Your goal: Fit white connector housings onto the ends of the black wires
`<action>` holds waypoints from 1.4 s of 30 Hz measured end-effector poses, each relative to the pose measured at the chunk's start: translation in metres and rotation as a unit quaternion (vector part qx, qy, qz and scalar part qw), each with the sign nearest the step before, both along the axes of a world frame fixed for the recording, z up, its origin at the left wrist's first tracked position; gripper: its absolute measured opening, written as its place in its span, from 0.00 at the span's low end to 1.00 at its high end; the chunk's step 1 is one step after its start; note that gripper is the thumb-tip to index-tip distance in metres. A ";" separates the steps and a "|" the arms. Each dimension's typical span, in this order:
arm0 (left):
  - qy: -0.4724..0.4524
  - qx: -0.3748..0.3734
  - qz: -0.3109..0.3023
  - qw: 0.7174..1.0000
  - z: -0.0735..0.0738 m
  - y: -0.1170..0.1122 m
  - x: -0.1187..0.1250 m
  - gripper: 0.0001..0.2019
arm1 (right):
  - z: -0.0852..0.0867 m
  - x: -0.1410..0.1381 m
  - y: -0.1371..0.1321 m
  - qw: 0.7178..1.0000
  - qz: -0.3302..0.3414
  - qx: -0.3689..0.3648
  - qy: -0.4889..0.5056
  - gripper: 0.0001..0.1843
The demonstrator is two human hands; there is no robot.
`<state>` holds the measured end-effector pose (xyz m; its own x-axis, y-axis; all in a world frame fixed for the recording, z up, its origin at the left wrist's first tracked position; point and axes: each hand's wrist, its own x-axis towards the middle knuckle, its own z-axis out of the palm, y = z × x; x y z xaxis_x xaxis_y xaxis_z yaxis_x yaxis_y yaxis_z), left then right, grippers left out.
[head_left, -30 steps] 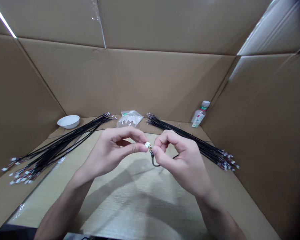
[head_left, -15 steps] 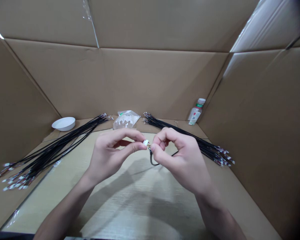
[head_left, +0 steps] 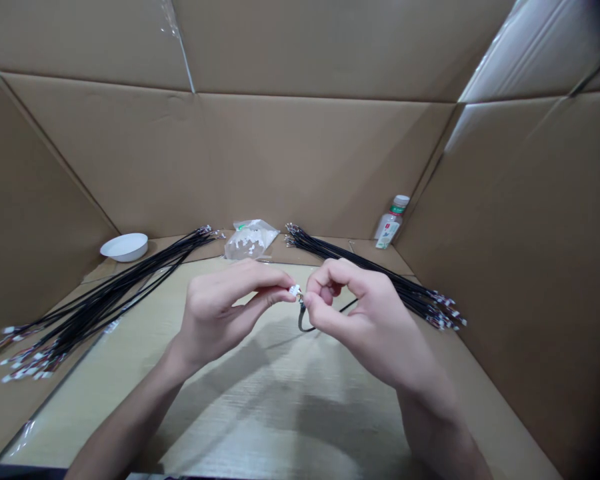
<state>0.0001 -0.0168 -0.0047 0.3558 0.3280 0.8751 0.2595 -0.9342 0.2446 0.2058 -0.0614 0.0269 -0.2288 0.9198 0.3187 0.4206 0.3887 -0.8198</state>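
Between thumb and index finger, my left hand (head_left: 235, 313) pinches a small white plug connector (head_left: 295, 291). My right hand (head_left: 360, 317) is closed just beside it, its thumb and fingertips pinching the thin wires that run to the connector. Below the fingertips a black cable (head_left: 301, 321) curves down in a loop and passes behind my right hand. The fingers partly cover the wire ends, so whether each wire sits in the connector I cannot tell. Both hands are raised above the tabletop (head_left: 260, 407).
A bundle of black cables (head_left: 115, 293) with white connectors lies at left, another bundle (head_left: 370, 270) at right. At the back are a white bowl (head_left: 125, 247), a clear bag of white pieces (head_left: 251, 240) and a bottle (head_left: 391, 223). Cardboard walls (head_left: 325, 160) surround the table.
My left fingers have shifted their grip on the connector, with the index finger and thumb closer together and the connector slightly turned. My right hand has hardly moved.
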 end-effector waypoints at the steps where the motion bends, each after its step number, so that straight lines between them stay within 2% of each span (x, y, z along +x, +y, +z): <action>1: 0.003 0.011 0.002 1.000 -0.001 0.000 0.001 0.08 | 0.000 0.001 0.000 1.000 0.001 0.000 -0.005 0.06; 12: 0.054 0.075 0.017 0.996 -0.001 0.000 0.000 0.07 | 0.002 0.005 0.001 0.999 0.016 -0.011 -0.044 0.06; 16: 0.072 0.077 0.021 0.994 0.001 -0.001 -0.001 0.06 | 0.001 0.005 0.000 0.999 0.022 -0.007 -0.044 0.05; 24: -0.005 -0.013 0.002 1.000 0.000 0.003 0.001 0.04 | 0.002 0.002 0.004 0.999 0.038 -0.003 0.021 0.07; 29: -0.043 -0.060 -0.026 0.997 -0.002 0.002 0.002 0.05 | 0.001 -0.001 0.007 0.995 0.054 0.029 0.076 0.09; 33: -0.078 -0.103 -0.025 0.991 -0.002 0.000 0.004 0.04 | 0.000 -0.005 0.003 0.995 0.036 0.044 0.082 0.08; 38: -0.079 -0.109 -0.029 0.990 -0.001 0.001 0.008 0.04 | 0.002 -0.006 -0.001 0.998 -0.008 0.060 0.036 0.08; 42: -0.068 -0.091 -0.023 0.993 -0.002 0.002 0.007 0.04 | 0.003 -0.004 -0.001 0.998 -0.009 0.059 0.020 0.08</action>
<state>0.0073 -0.0147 -0.0069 0.2573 0.4713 0.8436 0.1704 -0.8814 0.4405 0.2020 -0.0619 0.0303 -0.1986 0.8787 0.4340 0.3965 0.4770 -0.7844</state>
